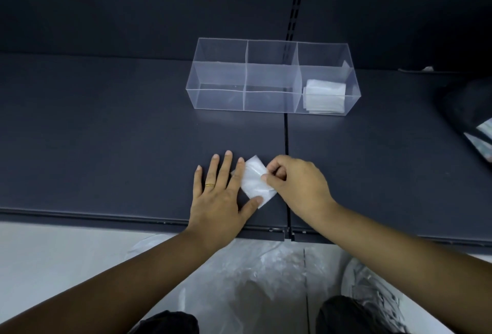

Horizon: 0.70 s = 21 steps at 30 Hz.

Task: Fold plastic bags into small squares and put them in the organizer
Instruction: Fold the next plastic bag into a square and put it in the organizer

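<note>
A small folded square of clear plastic bag (254, 181) lies on the dark shelf near its front edge. My left hand (222, 195) lies flat with straight fingers; its index finger and thumb press the square's left side. My right hand (295, 183) has curled fingers and pinches the square's right edge. Farther back stands the clear organizer (245, 78) with three compartments. Its right compartment holds several folded plastic squares (324, 95); the left and middle ones hold nothing.
The dark shelf (106, 134) has a seam down its middle and a slotted upright behind. A dark bag with white contents (471, 118) sits at the right edge. Loose clear plastic bags (250, 280) lie on the floor below, beside a white shoe (372, 288).
</note>
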### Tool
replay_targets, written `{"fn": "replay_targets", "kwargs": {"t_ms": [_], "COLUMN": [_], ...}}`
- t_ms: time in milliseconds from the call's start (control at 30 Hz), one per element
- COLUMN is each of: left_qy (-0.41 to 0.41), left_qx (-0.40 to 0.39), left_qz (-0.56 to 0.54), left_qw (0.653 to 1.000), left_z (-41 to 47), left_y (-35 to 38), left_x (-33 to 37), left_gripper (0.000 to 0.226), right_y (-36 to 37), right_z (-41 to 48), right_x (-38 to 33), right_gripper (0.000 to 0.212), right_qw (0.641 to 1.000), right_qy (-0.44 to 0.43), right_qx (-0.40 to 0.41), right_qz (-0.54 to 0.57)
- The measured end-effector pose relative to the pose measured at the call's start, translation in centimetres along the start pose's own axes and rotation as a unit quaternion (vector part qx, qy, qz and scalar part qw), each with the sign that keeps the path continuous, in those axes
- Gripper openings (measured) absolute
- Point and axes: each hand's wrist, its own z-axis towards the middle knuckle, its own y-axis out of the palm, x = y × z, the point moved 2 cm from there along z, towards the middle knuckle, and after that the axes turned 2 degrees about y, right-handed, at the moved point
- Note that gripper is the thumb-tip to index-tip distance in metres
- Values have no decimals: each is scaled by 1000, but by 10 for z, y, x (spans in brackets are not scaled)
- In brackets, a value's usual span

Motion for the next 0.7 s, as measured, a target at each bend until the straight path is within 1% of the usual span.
{"fn": "replay_targets", "kwargs": {"t_ms": [100, 133, 167, 367, 433, 500, 633, 700], "left_qy": [-8, -8, -8, -6, -10, -21, -57, -68], "left_qx": [5, 5, 6, -2, -8, -13, -31, -41], "left_qz": [-4, -2, 1, 10, 14, 16, 4, -34], "left_qw": [1000, 1000, 1000, 1000, 1000, 1000, 998, 996], "left_z": [0, -1, -1, 0, 0, -1, -7, -12], "left_y": [1, 2, 3, 3, 2, 2, 0, -2], "left_x": [0, 0, 0, 0, 1, 3, 13, 17], "left_gripper": [94, 96, 96, 97, 97, 97, 101, 103], "right_y": [6, 8, 8, 1, 3, 7, 13, 9], "right_z": [-10, -13, -14, -13, -16, -20, -24, -22], "right_x": [8, 12, 17, 24, 21, 16, 7, 3], "right_gripper": [55, 60, 58, 19, 12, 12, 22, 24], "right_qw": [994, 991, 990, 990, 990, 991, 995, 998], "right_qy": [-39, -40, -36, -17, -16, -17, -12, -7], "right_qx": [39, 46, 54, 102, 109, 101, 56, 44], "right_qz": [-99, -119, -123, -97, -89, -86, -83, -32]}}
